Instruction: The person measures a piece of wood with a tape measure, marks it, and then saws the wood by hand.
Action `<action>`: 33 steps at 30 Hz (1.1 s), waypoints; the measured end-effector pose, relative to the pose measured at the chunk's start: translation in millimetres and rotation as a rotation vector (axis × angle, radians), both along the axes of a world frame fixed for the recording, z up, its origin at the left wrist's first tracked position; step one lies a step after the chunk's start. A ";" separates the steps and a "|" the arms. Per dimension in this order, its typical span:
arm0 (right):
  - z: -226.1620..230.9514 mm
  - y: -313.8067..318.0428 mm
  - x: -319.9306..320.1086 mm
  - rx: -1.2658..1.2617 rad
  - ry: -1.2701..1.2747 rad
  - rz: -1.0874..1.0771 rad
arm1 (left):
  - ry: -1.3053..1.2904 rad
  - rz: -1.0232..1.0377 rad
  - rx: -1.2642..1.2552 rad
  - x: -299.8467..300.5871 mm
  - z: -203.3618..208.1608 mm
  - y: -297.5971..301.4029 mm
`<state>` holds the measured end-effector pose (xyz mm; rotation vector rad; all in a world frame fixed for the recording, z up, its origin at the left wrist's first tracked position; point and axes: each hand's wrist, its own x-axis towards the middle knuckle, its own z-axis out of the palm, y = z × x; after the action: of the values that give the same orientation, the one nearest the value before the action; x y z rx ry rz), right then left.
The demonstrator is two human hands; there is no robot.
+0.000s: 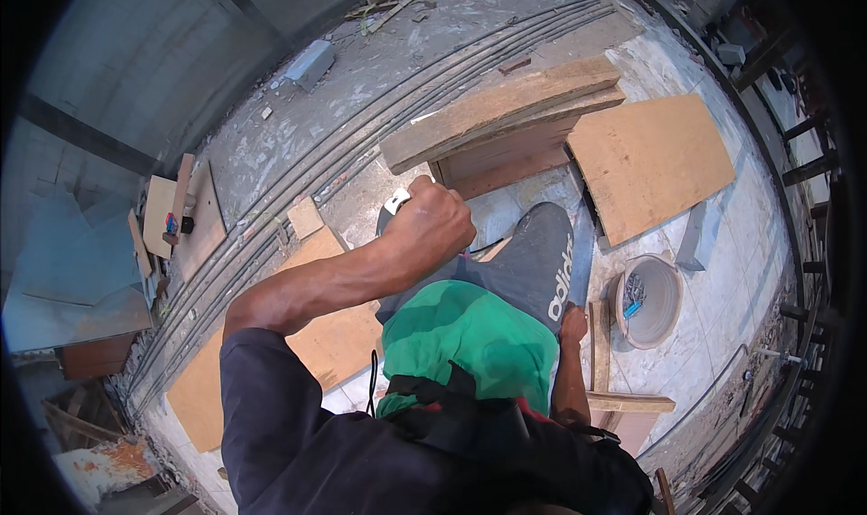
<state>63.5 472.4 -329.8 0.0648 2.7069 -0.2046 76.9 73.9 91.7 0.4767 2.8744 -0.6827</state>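
Observation:
My left hand (435, 219) is closed in a fist above my bent knee. A small white object (396, 200) shows beside its knuckles; most of it is hidden, and its kind is unclear. Just beyond stands a frame of thick wooden planks (506, 108), with a brown panel (506, 163) under them. My right hand (573, 323) is low by my right thigh, near a pale round bucket (666, 303). Its fingers are mostly hidden. In the bucket lie a pile of small metal pieces, perhaps nails, and something blue (633, 308).
A plywood sheet (655, 167) leans against the planks on the right. Another board (334, 339) lies under my left arm. Long dark pipes (339, 167) run along the floor beyond. Wood strips (632, 402) lie near my right forearm. Glass-like sheets (77, 276) stand far left.

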 end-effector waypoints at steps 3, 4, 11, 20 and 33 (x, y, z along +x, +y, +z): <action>130.5 -69.8 -54.6 -0.572 0.393 -0.015 | -0.033 -0.141 -0.045 -12.0 32.9 16.4; 161.5 -98.1 -69.6 -0.793 0.414 0.071 | -0.023 -0.170 -0.051 -14.7 42.1 20.0; 226.2 -215.8 -67.9 -0.794 0.443 0.632 | 0.137 -0.178 0.245 -32.5 124.9 -3.2; 198.1 -148.3 -125.4 -0.915 -0.020 0.603 | -0.143 0.203 0.540 0.0 88.4 -120.6; 182.6 -67.8 -32.6 -0.728 0.318 0.601 | -0.415 0.758 1.350 132.7 -142.7 -168.9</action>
<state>30.9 404.5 -147.2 -1.0412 2.6208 -1.0473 209.6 -95.0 -51.0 -0.3542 2.3458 1.3230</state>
